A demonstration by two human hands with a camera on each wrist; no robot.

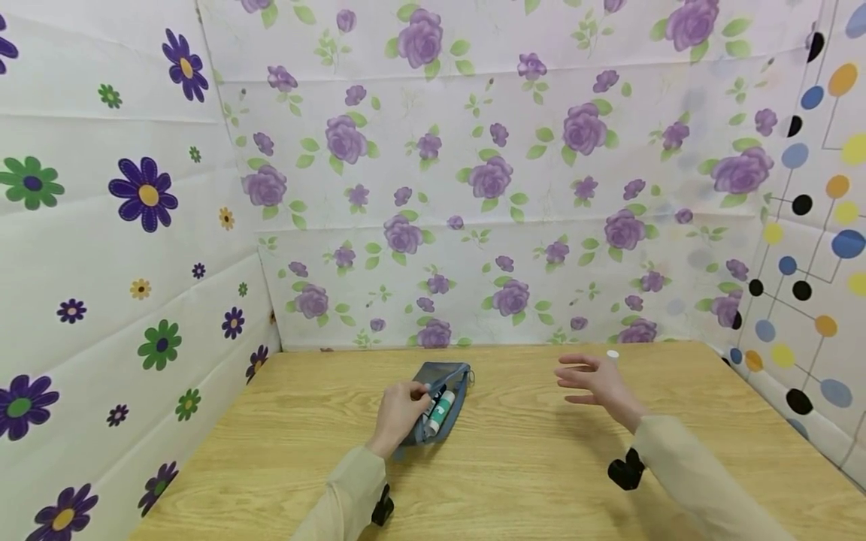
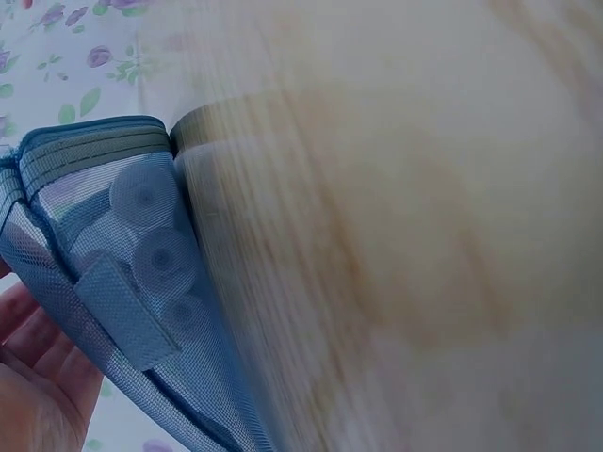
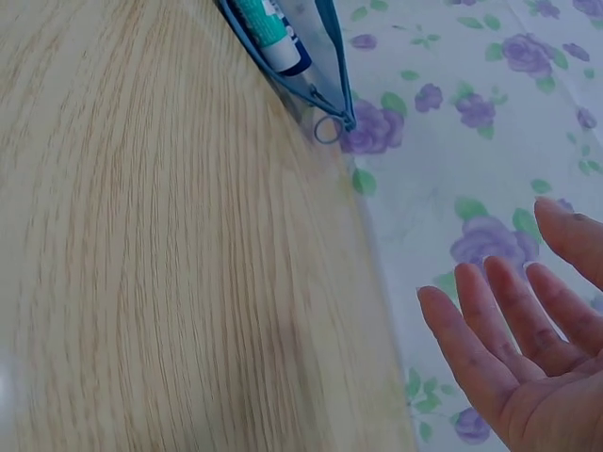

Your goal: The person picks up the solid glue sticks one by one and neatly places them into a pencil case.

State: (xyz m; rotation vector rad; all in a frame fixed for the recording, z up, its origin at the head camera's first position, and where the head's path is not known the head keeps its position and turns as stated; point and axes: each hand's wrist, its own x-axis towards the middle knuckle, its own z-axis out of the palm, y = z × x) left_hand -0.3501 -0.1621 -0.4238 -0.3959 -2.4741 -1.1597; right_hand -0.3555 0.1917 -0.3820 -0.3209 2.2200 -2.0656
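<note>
A blue-grey mesh zipper pouch [image 1: 438, 372] lies on the table with its zipper open. My left hand [image 1: 399, 415] pinches the near-left edge of its opening; in the left wrist view the fingers [image 2: 38, 348] are partly hidden behind the mesh. Inside rests a green-and-white tube like a glue stick [image 1: 441, 412], with a dark-blue-capped item [image 3: 300, 62] beside it. Round ends of cylinders [image 2: 162, 261] show through the mesh. To the right, my right hand [image 1: 598, 385] hovers with fingers extended and apart, holding nothing. A small white-topped object [image 1: 612, 355] stands just behind it, mostly hidden.
The wooden table [image 1: 514, 466] runs back to a floral sheet [image 1: 473, 180]. Patterned sheets hang at the left [image 1: 135, 255] and right [image 1: 805, 225]. A zipper pull ring [image 3: 327, 130] hangs at the pouch's end. Black wrist cameras [image 1: 625, 470] sit at both cuffs.
</note>
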